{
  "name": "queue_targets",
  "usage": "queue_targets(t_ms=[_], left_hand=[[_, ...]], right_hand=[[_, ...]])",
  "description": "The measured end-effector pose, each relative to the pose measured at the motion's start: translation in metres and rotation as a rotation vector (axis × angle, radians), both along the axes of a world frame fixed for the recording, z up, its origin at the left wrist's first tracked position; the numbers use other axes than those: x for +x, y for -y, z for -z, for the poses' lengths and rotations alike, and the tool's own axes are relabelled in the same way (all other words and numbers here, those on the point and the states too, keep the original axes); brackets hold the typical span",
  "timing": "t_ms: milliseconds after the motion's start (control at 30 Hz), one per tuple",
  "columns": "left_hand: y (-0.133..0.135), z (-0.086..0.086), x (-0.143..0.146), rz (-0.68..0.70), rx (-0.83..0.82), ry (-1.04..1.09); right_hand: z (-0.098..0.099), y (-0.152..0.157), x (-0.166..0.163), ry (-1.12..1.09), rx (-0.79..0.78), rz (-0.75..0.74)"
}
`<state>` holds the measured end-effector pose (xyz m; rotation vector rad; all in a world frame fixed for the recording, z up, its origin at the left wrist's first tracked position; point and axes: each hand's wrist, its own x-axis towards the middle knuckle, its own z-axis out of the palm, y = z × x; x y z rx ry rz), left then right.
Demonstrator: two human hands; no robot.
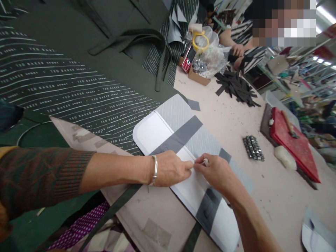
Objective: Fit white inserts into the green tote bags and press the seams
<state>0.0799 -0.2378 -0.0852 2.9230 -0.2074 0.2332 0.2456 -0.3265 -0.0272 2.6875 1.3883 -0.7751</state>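
A long white panel with rounded ends lies slantwise on the table, joined along an edge to patterned lining fabric. Two grey strips cross it, an upper strip and a lower strip. My left hand, with a silver bracelet at the wrist, is closed over the panel, its index finger reaching to the seam. Opposite it, my right hand is pinched at the same seam, fingertips almost touching the left ones. A small white bit shows at the right fingers. What either pinch holds is hidden.
Dark printed fabric with straps covers the far left. Behind are a cardboard box, yellow tape and a pile of black strips. Metal pieces and a red board with a hammer lie right. A co-worker's hands are beyond.
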Motion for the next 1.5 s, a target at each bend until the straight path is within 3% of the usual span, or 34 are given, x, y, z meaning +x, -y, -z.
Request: queue_targets(t_ms=[700,1300,1500], left_hand=[[-0.002,-0.003,0.002,0.004,-0.044,-0.036],[-0.001,-0.001,0.002,0.003,-0.078,0.020],[-0.003,-0.003,0.003,-0.003,-0.054,-0.008]], right_hand=[[0.024,0.027,0.025,-0.403,0.189,0.227],[0.015,0.016,0.004,-0.057,0.169,0.129],[0.012,0.029,0.007,-0.092,0.219,0.130]])
